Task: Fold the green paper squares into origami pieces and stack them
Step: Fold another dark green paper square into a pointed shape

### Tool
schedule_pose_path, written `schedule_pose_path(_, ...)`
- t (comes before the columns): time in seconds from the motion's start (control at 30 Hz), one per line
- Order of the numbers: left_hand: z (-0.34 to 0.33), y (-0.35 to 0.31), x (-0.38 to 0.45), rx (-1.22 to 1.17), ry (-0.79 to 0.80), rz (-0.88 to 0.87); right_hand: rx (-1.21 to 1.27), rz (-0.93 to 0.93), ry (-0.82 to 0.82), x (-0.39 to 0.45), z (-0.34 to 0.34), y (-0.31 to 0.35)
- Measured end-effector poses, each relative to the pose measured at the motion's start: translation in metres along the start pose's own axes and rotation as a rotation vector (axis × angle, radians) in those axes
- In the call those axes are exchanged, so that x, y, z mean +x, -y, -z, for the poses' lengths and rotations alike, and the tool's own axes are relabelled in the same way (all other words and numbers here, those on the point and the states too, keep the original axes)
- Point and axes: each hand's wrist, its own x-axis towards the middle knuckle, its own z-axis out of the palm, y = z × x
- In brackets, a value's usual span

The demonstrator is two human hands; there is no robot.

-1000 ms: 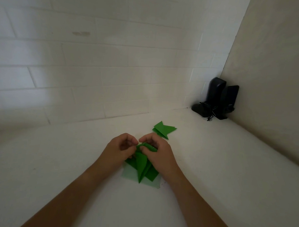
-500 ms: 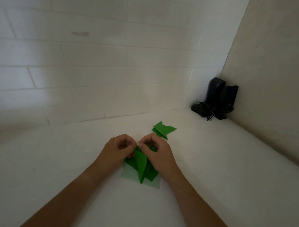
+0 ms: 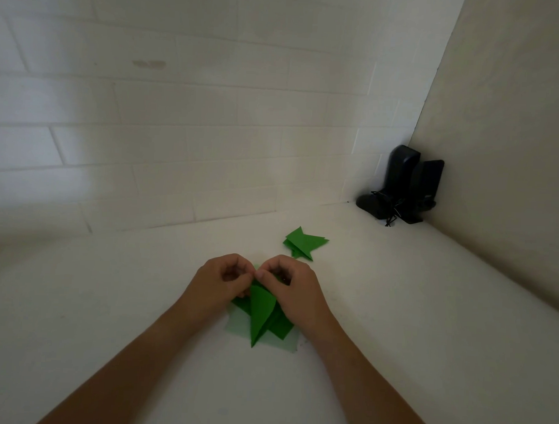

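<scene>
Both hands, left (image 3: 219, 281) and right (image 3: 292, 287), pinched the folded green piece (image 3: 261, 310) at its top, its point trailing from the grip toward the person.

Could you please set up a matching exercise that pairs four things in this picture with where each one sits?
Things:
1. folded green piece
2. stack of finished pieces
3. pale green sheet
4. black speakers

Places:
A. in the far right corner
B. flat on the counter under the hands
C. pinched between both hands
D. alone on the counter beyond the hands

Pairs: 1-C, 2-D, 3-B, 4-A
</scene>
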Motion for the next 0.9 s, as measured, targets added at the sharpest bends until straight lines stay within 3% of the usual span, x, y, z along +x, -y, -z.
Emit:
schedule_pose_path(0.4, 0.0014, -0.0013, 0.0004, -0.065, -0.012, 0.037, -0.003, 0.019, -0.027, -0.0003, 0.0008, 0.0016)
schedule_pose_path(0.9, 0.0026, -0.0083, -0.0017, -0.212, -0.056, 0.078, 0.006, 0.100, 0.061, -0.0038, 0.0038, 0.0067)
